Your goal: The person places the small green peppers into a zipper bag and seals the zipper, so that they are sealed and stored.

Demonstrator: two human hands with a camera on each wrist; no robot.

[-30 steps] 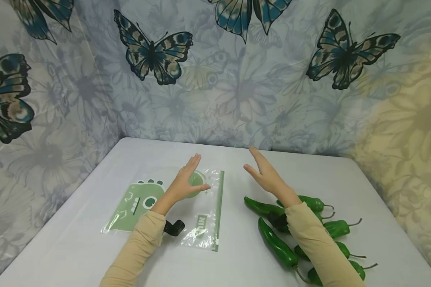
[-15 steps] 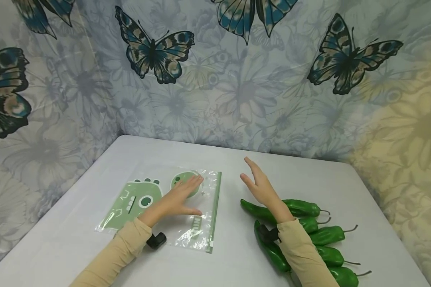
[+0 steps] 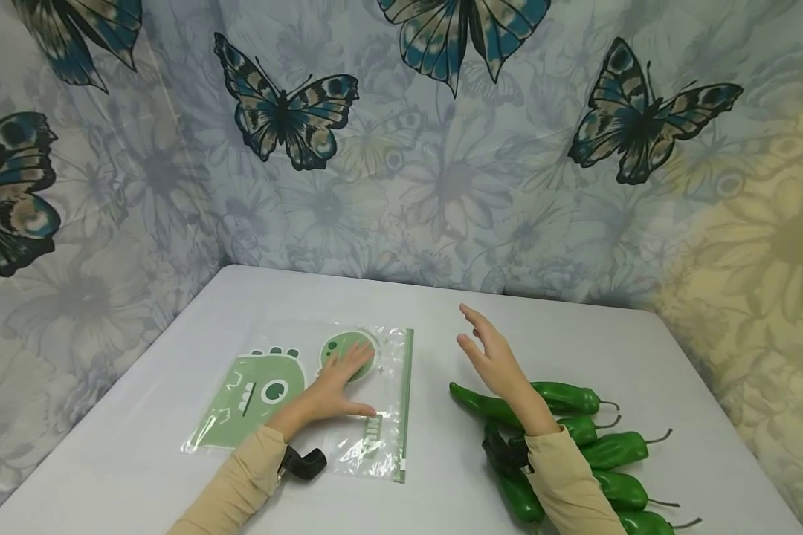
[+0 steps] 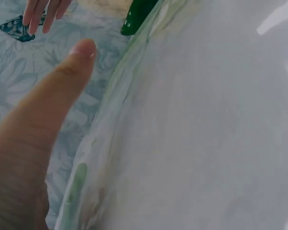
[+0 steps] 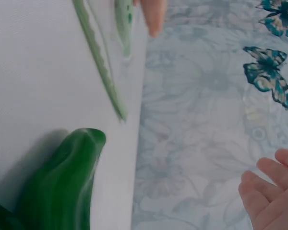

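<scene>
A clear zip bag (image 3: 268,383) with green cartoon prints lies flat at the left of the white table, its green zip strip on the right side. My left hand (image 3: 328,394) is over the bag's middle, fingers spread and straight; its thumb (image 4: 57,96) sticks out past the bag's edge in the left wrist view. Raised in the air, my right hand (image 3: 498,364) has loosely extended fingers and holds nothing. Beneath its forearm lie several long green peppers (image 3: 616,449), partly hidden by the sleeve. One pepper (image 5: 62,187) shows large in the right wrist view.
A black wrist camera (image 3: 304,464) sits at the left wrist, and another black wrist camera (image 3: 505,449) at the right one, overlapping the peppers. Behind the white table (image 3: 435,312) hangs a patterned cloth (image 3: 442,193) with butterflies.
My left hand has come down from above the bag to low over its middle, fingers spreading wider. My right hand has dropped slightly. Bag and peppers stay where they were.
</scene>
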